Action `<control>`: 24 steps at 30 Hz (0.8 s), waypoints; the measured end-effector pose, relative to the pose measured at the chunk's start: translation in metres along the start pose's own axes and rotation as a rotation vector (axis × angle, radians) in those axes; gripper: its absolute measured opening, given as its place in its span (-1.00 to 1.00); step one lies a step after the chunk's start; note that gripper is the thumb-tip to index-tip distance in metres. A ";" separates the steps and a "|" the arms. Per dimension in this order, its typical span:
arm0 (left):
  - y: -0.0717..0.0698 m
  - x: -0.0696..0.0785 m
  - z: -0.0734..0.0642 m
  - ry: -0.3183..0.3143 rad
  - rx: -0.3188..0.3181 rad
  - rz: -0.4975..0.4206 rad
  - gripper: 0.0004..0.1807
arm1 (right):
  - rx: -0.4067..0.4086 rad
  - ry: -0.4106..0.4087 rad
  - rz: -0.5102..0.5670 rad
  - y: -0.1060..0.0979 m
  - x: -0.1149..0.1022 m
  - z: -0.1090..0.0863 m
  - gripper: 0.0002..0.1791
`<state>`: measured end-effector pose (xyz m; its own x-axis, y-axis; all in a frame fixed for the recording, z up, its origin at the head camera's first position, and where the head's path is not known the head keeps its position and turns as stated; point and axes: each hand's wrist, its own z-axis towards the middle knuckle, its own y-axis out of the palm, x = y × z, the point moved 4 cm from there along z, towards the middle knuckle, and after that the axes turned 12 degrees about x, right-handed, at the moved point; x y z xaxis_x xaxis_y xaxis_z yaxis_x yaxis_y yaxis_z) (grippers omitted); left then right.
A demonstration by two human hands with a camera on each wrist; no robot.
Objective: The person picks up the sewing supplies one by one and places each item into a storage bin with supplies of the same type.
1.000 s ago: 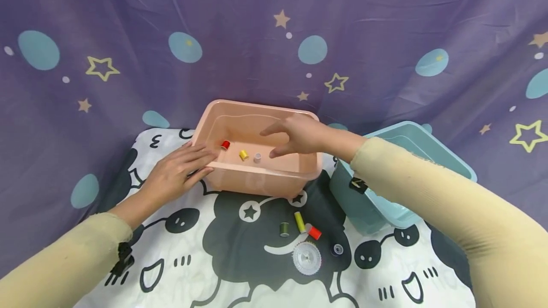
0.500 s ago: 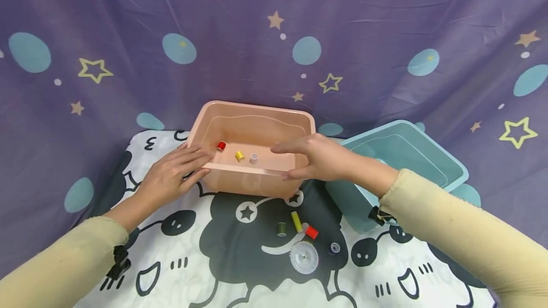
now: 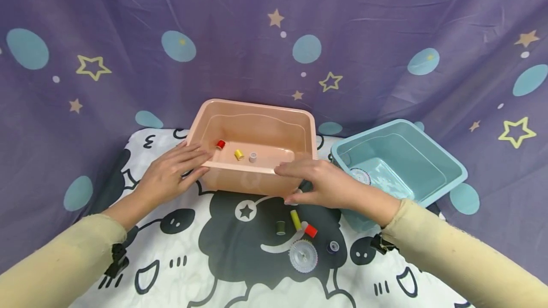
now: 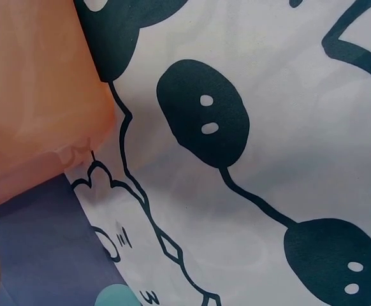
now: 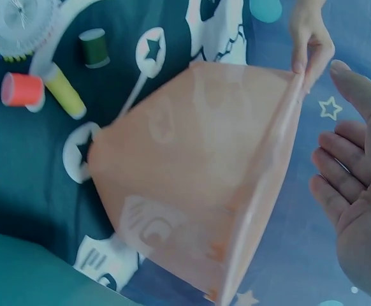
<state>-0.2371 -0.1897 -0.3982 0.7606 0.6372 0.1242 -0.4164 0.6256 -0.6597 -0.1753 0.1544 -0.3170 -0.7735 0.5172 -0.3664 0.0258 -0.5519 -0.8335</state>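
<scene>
A peach plastic bin stands at the middle back. Inside it lie a red thread spool, a yellow spool and a white spool. My left hand holds the bin's front left corner; the right wrist view shows thumb and fingers on either side of the rim. My right hand, its fingers spread and nothing in them, hovers by the front right corner. Before the bin lie a green spool, a yellow-green spool, a red spool and a dark spool.
A round pin wheel lies nearest the front among the spools. To the right a teal bin holds another pin wheel, with my right forearm crossing its near side. Behind both bins hangs a purple curtain; a sheep-print cloth covers the surface.
My right hand has come from over the inside of the peach bin out past its front right corner, towards me. The left hand has stayed on the rim.
</scene>
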 end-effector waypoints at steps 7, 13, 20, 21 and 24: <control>0.000 0.000 0.000 0.003 -0.005 -0.002 -0.43 | 0.024 0.007 0.050 0.015 0.001 -0.017 -0.26; -0.001 -0.001 0.000 0.006 0.004 -0.003 -0.51 | 0.060 0.008 0.123 0.029 0.003 -0.027 -0.21; 0.000 0.000 0.001 0.014 0.026 -0.003 -0.24 | 0.032 0.079 0.155 0.047 0.007 -0.038 -0.21; 0.000 0.000 0.001 0.015 0.026 -0.003 -0.24 | 0.026 0.089 0.157 0.049 0.009 -0.039 -0.20; 0.000 0.001 0.002 0.015 0.026 -0.008 -0.25 | 0.011 0.103 0.158 0.056 0.013 -0.043 -0.20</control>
<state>-0.2370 -0.1882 -0.3968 0.7710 0.6258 0.1179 -0.4232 0.6419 -0.6394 -0.1567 0.1580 -0.3864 -0.6911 0.4873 -0.5337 0.1350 -0.6384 -0.7578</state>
